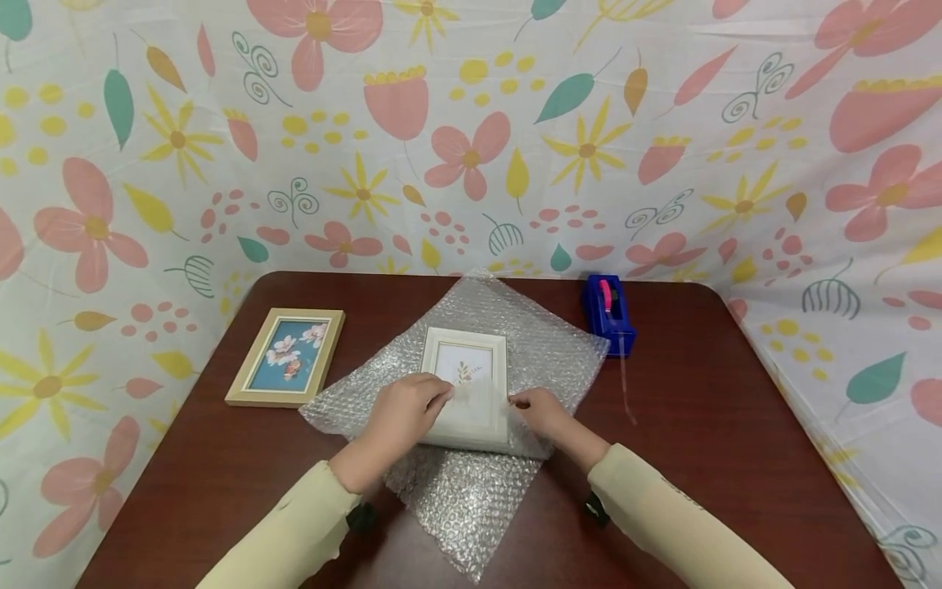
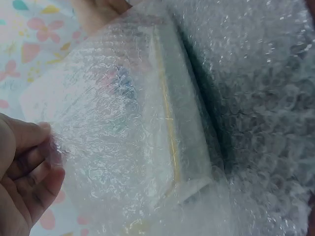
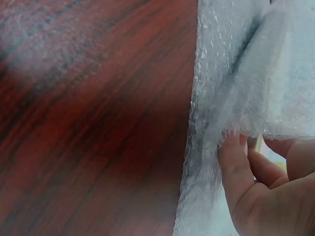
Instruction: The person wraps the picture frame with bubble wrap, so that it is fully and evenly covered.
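A white picture frame with a small leaf print lies face up on a sheet of bubble wrap turned cornerwise on the table. A flap of the wrap is drawn up over the near part of the frame. My left hand is above the frame's left side, pinching the flap's corner between thumb and fingers, as the left wrist view shows. At the frame's right edge, my right hand pinches the edge of the wrap; in the right wrist view its fingertips are on the film.
To the left lies a second frame, light wood around a blue flower picture. A blue tape dispenser stands at the back right, a strip of tape trailing from it. Flowered cloth hangs behind the dark red table.
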Action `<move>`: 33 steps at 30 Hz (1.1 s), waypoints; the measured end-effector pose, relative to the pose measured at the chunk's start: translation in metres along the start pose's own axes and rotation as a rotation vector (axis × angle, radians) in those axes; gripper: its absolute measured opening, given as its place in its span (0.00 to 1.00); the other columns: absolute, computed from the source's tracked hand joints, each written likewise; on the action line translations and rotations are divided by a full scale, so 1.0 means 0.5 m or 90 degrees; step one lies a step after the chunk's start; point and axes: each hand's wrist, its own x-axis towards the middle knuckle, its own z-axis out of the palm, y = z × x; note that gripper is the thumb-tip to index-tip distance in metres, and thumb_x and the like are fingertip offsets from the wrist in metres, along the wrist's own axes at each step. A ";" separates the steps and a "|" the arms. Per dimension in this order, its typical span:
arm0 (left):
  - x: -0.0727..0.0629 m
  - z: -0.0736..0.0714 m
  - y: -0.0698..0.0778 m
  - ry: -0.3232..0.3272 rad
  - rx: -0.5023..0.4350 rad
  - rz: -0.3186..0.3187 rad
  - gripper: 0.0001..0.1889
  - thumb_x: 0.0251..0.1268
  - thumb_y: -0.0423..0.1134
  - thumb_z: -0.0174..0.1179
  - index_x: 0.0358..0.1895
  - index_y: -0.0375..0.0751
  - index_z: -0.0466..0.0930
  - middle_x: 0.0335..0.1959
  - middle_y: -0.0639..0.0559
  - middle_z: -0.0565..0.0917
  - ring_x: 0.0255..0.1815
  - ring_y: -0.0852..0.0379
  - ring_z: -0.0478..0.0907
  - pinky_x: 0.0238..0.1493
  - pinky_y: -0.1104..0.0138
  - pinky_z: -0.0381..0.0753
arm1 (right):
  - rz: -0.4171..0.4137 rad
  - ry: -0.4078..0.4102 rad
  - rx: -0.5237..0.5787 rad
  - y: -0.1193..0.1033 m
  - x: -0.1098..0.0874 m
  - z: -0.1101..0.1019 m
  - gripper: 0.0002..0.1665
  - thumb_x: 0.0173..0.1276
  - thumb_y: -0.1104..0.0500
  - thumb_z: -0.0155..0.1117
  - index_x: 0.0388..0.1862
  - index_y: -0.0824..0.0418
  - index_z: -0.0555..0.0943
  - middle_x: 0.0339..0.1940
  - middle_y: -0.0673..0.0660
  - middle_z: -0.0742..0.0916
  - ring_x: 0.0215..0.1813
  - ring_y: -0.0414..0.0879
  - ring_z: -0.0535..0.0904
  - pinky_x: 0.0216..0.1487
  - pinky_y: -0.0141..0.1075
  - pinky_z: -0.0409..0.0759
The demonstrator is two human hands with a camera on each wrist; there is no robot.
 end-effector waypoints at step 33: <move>0.076 0.142 -0.075 -0.188 0.023 -0.263 0.11 0.70 0.34 0.62 0.30 0.44 0.92 0.33 0.50 0.90 0.30 0.55 0.84 0.30 0.63 0.84 | 0.163 -0.174 0.218 0.003 0.042 -0.033 0.22 0.68 0.72 0.51 0.60 0.68 0.73 0.40 0.58 0.79 0.30 0.45 0.75 0.28 0.35 0.80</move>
